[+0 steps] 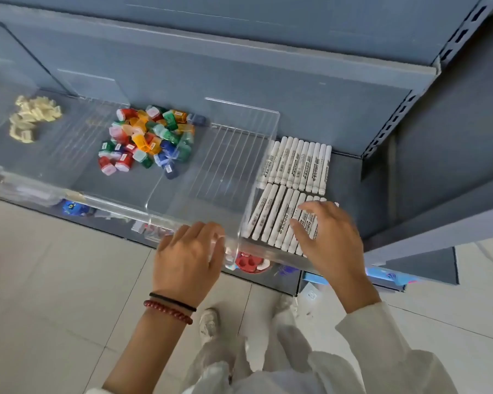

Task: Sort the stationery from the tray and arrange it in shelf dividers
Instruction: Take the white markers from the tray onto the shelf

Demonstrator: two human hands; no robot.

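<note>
Now the right hand [329, 237] lies spread-fingered atop the front white markers [271, 217]; the left hand [188, 251] curls round the clear divider [261, 160] beside them.

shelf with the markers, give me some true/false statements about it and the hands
1. The white markers lie in two rows, right of the clear divider. True.
2. The right hand lifts one marker off the shelf. False: it rests with spread fingers on the front row.
3. The colourful pile shares the markers' compartment. False: it lies left of the divider.
4. The left hand grips the front end of the clear divider. True.
5. The cream pile touches the markers. False: it lies far left, apart from them.
</note>
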